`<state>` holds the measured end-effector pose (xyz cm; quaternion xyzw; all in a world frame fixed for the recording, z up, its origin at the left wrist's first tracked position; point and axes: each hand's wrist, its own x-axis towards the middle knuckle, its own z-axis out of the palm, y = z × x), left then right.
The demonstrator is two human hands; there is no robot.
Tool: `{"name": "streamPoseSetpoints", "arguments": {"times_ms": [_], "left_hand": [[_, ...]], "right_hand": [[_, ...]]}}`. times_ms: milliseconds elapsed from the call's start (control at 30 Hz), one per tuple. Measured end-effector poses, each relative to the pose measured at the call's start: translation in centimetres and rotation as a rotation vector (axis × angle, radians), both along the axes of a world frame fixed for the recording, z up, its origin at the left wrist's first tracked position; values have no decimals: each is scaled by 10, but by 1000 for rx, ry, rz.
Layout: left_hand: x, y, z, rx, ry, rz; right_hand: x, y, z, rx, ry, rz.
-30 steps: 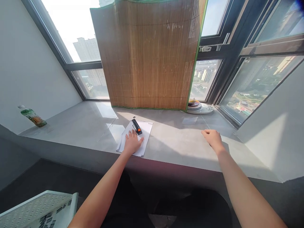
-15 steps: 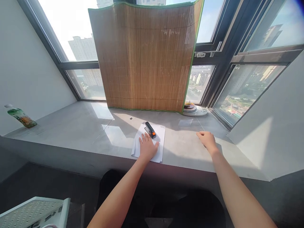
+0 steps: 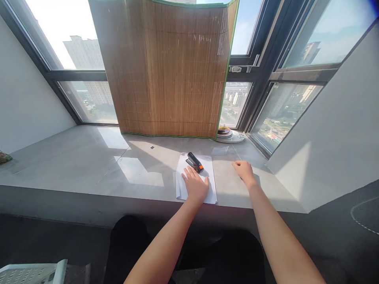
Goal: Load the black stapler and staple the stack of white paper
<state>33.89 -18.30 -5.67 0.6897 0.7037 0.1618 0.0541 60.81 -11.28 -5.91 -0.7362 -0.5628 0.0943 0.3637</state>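
My left hand (image 3: 196, 186) lies flat on a small stack of white paper (image 3: 211, 193), fingers spread, on the grey sill. A black stapler with an orange end (image 3: 194, 162) rests on the upper part of the paper, just beyond my fingertips, which are touching or very near it. To the right of the paper, my right hand (image 3: 244, 172) is closed in a fist close to the sill surface. Whatever its curled fingers may hold is hidden.
A bamboo mat with green edging (image 3: 171, 79) stands against the window. Stacked plates (image 3: 229, 136) sit by its right edge. A small dark piece (image 3: 152, 147) lies left of the paper. Part of a bottle (image 3: 4, 157) shows far left; a white perforated object (image 3: 32, 272) is below.
The paper and stapler have slid right along the sill under my left hand, closer to my right hand. My view has turned to the right. My right hand stays closed.
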Motion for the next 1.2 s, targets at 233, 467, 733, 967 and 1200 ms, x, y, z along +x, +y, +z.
{"name": "streamPoseSetpoints", "arguments": {"times_ms": [233, 467, 733, 967, 1200], "left_hand": [[-7, 4, 12, -56, -69, -15], [-119, 65, 53, -41, -106, -175], [-210, 93, 24, -96, 173, -230], [-204, 91, 24, -39, 113, -206], [-203, 86, 28, 19, 97, -218]], "right_hand": [[2, 0, -5, -9, 42, 10], [1, -1, -1, -3, 43, 16], [-4, 0, 3, -61, 13, -20], [-30, -5, 17, 180, 74, 145], [-110, 5, 41, 31, 196, 759]]}}
